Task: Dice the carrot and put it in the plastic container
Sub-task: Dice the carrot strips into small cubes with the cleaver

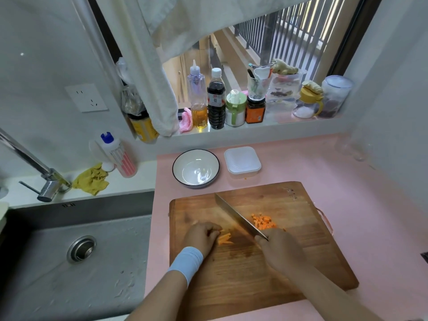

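On the wooden cutting board (278, 262) my left hand (201, 236) presses down on a small bundle of orange carrot sticks (225, 239), fingers curled over their left end. My right hand (279, 247) grips the handle of a long knife (238, 217); its blade slants up and left, just right of the sticks. A pile of diced carrot (262, 222) lies to the right of the blade. The white plastic container (242, 161) sits behind the board with its lid on.
An empty white bowl (196, 168) with a dark rim stands left of the container. The steel sink (76, 251) and tap (44, 181) lie to the left. Bottles and jars (216, 100) line the windowsill behind. The counter (370, 216) is pink.
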The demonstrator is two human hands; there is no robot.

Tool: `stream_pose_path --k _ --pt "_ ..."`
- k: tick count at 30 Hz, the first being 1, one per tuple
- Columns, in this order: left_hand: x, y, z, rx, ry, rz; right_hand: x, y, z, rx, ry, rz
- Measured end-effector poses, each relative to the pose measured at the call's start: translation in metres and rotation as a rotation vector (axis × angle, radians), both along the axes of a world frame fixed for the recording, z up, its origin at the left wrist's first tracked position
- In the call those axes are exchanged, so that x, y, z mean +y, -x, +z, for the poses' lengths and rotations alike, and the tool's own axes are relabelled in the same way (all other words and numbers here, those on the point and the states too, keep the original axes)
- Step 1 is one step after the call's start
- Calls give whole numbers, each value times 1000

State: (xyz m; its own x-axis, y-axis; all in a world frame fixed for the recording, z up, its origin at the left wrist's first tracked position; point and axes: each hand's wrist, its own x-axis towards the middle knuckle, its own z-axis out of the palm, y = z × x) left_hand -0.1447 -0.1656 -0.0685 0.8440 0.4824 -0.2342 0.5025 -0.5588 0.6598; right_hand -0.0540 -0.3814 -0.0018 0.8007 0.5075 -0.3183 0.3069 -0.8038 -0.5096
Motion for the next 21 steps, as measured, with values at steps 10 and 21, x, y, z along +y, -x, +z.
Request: stream_pose_path --k 10,21 --pt "-27 8 -18 -121 -180 -94 1 32 -2 144 -58 -124" --pt "-31 24 -26 -195 -275 -93 11 47 -1 138 -34 -120"
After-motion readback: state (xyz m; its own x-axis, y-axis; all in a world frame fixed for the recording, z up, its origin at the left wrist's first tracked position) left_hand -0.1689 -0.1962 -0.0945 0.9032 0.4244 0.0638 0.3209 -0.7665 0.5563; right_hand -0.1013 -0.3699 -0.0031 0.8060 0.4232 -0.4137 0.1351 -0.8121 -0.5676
